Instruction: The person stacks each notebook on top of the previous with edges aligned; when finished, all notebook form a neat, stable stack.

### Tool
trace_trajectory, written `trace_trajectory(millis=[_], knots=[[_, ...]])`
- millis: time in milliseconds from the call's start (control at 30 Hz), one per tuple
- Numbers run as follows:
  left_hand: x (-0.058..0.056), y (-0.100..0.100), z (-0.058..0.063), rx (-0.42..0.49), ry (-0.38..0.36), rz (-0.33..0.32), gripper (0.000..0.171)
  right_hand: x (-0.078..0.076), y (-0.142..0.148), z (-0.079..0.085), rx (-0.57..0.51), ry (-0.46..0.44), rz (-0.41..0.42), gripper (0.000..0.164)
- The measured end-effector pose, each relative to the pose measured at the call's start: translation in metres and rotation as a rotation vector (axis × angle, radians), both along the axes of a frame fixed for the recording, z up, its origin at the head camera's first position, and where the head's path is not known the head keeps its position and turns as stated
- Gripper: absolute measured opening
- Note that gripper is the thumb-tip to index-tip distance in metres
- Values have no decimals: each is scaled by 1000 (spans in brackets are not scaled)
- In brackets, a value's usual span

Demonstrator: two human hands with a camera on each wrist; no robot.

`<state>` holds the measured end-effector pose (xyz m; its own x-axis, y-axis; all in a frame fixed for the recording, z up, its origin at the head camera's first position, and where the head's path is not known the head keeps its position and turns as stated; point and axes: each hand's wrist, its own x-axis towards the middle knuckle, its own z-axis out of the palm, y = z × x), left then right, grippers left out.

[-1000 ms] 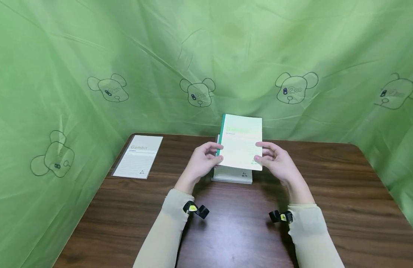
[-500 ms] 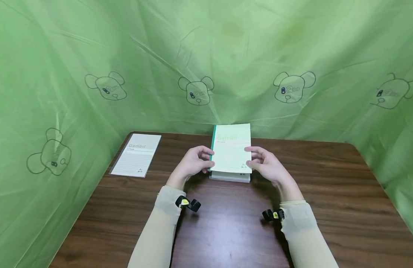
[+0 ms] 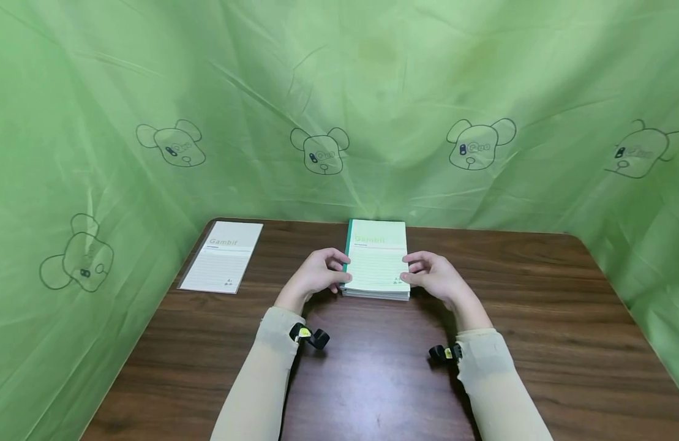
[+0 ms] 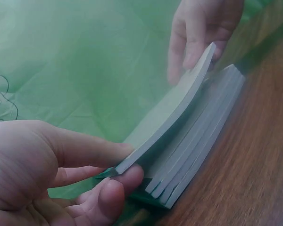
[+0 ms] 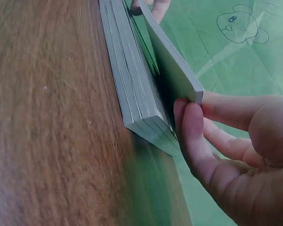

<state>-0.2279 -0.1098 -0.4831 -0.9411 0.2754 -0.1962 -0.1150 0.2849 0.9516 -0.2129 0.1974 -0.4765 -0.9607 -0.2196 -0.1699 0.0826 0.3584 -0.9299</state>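
A notebook (image 3: 376, 260) with a pale "Gambit" cover and green spine is held between both hands. My left hand (image 3: 319, 274) pinches its left, spine side near the lower corner, thumb on top and fingers beneath. On the opposite edge, my right hand (image 3: 435, 278) pinches it the same way. Below lies a stack of several notebooks (image 3: 375, 295). Both wrist views show a narrow gap between the held notebook (image 4: 179, 110) and the stack (image 5: 134, 80), and the held one bows slightly.
Another "Gambit" notebook (image 3: 223, 260) with a dark spine lies flat near the table's back left corner. A green curtain (image 3: 394, 92) with bear-head drawings rises just behind the wooden table (image 3: 510, 269). Small black devices (image 3: 319, 339) are strapped to the wrists.
Both hands have lowered the notebook and brought it left, so it now lines up over the stack. Less of the stack's front shows beneath it. The left notebook stays put.
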Motion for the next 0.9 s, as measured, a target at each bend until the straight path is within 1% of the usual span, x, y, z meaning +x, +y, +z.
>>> trace_trajectory(millis=[167,300,400,567,733,900], knots=[[0,-1,-2,-18,-20,-5,36,-1,0,-1,35,2,-1,51],[-1,-3,-3,-50,-7,-2,34,-2,-2,0,85,-4,-23,52],[0,-3,-3,-84,8,-13,34,-2,-2,-1,116,-14,-39,53],[0,-1,-2,-143,51,-37,34,-3,-1,-5,131,-8,-33,52],[0,3,0,-217,120,-22,34,-3,0,-6,150,6,-39,50],[-1,5,-1,-249,157,-1,32,-2,1,-6,154,9,-44,49]])
